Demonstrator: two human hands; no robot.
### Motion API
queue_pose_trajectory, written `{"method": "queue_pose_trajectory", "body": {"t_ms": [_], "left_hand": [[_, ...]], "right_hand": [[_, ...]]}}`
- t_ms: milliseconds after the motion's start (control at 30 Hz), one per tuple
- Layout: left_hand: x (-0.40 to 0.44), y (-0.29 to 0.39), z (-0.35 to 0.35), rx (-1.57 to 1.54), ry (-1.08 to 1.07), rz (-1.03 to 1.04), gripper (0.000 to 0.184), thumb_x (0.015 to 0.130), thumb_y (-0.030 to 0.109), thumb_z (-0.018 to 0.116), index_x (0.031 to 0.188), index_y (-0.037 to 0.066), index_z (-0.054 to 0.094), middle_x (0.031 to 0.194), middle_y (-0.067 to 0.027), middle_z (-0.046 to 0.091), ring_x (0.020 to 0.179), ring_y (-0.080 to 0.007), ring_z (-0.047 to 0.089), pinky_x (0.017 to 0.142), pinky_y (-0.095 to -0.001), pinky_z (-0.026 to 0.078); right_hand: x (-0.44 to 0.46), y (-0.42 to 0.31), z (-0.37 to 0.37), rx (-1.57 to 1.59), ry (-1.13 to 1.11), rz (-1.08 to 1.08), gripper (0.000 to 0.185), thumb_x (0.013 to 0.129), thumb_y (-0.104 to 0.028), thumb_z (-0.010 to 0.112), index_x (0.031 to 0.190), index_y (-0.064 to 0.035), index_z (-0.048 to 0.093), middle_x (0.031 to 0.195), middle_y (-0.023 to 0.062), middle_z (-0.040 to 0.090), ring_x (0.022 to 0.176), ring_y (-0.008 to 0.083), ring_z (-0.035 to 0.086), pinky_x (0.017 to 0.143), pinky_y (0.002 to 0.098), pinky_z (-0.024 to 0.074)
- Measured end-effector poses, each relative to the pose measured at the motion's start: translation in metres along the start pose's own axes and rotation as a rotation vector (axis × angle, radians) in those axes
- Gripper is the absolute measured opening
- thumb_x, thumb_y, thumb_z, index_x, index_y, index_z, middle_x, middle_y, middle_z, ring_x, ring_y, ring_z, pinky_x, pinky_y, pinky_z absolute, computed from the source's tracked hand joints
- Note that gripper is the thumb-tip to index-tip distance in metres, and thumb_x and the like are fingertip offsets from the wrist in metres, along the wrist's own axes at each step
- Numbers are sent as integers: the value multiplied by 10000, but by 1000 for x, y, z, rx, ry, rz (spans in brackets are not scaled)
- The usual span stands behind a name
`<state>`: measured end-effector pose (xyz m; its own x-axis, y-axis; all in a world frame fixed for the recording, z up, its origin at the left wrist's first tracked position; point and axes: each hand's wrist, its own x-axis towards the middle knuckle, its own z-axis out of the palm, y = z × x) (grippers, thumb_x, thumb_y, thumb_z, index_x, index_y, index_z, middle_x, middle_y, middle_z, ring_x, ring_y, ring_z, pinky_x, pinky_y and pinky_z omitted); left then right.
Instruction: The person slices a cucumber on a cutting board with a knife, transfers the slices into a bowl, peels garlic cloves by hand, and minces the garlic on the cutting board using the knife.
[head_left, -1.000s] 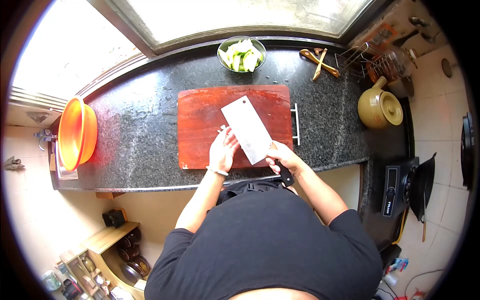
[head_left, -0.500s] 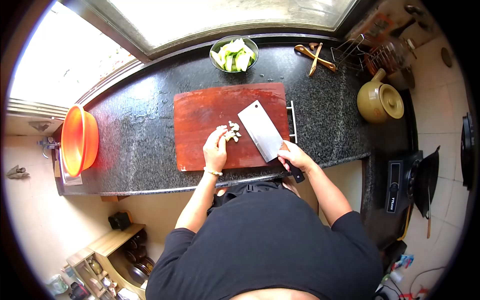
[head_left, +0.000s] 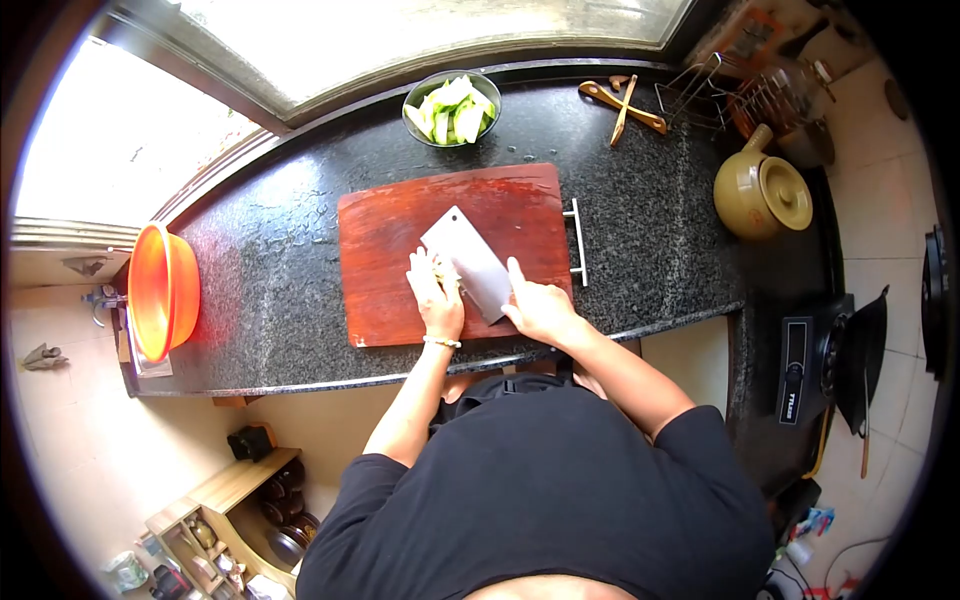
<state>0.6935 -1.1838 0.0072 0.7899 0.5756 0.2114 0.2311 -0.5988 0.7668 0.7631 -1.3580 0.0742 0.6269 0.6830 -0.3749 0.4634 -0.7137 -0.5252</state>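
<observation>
On the red-brown wooden cutting board (head_left: 390,225) lies a small heap of pale chopped pieces (head_left: 444,268) that look like garlic. My left hand (head_left: 436,300) rests over the heap, fingers stretched and slightly apart, partly covering it. Right against these pieces is the broad steel blade of a cleaver (head_left: 472,262), slanting across the board. My right hand (head_left: 542,310) is closed around the cleaver's handle, which the hand hides; its index finger sticks out past the blade's edge.
Behind the board stands a bowl (head_left: 410,124) of sliced green vegetable (head_left: 455,110). An orange basin (head_left: 185,290) is at the left end of the dark counter (head_left: 270,300). To the right are crossed wooden utensils (head_left: 622,110), a lidded clay pot (head_left: 745,195) and a wok (head_left: 862,350).
The cleaver has moved left, up against the chopped pieces, with my right hand following. My left hand has shifted slightly and now spreads over the heap. The view has shifted a little.
</observation>
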Motion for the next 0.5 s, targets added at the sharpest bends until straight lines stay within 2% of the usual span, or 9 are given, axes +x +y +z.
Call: {"method": "queue_pose_trajectory", "body": {"t_ms": [67,167,267,300,400,433,467,500], "left_hand": [[1,4,6,8,-9,22,464,917,168,483,1331,-30,416,1443,-201,343,1373,-365,247,1130,-496,132],[7,3,12,11,-26,3,499,910,176,485,1339,-61,393,1432,-206,355,1365,-366,253,1135,-483,133],[14,-4,16,65,-2,107,473,911,143,484,1339,-37,392,1399,-213,391,1323,-361,329,1124,-451,190],[17,-3,17,44,59,106,403,919,135,486,1286,-32,470,1342,-202,471,1250,-348,441,1050,-410,341],[29,5,-11,-98,-77,21,305,918,101,502,1194,-11,568,1254,-188,559,1130,-314,562,929,-373,460],[33,-3,-16,-56,28,153,221,906,60,524,1083,7,644,1141,-163,636,1025,-283,629,870,-358,498],[40,-6,-27,-33,34,250,194,882,41,562,1045,-1,657,1111,-155,652,1023,-271,633,876,-353,496],[45,-7,-34,-59,24,247,175,869,43,582,1018,-3,661,1080,-149,663,999,-268,643,873,-348,498]], "right_hand": [[8,-10,4,-95,19,-57,804,826,-316,629,1398,86,232,852,203,651,719,348,654,686,444,529],[18,-17,7,-86,62,-95,767,838,-305,615,1385,91,253,839,226,644,763,348,661,726,421,533],[19,-22,17,-103,131,-91,752,843,-308,614,1383,83,264,880,223,632,773,350,656,736,411,533],[19,-23,19,-113,147,-77,747,844,-308,615,1381,80,271,898,223,625,779,351,654,741,408,532],[9,-26,16,-145,234,-44,698,817,-286,651,1338,58,339,1009,198,578,867,331,627,740,389,535],[3,-27,16,-155,282,-40,690,808,-277,660,1327,56,350,1026,188,568,890,324,617,737,386,536],[-3,-29,17,-163,331,-35,681,800,-268,669,1316,53,362,1044,179,557,914,318,607,733,383,537],[-6,-27,24,-145,443,-33,592,773,-250,688,1243,4,434,1030,135,542,910,303,581,715,376,534]]}}
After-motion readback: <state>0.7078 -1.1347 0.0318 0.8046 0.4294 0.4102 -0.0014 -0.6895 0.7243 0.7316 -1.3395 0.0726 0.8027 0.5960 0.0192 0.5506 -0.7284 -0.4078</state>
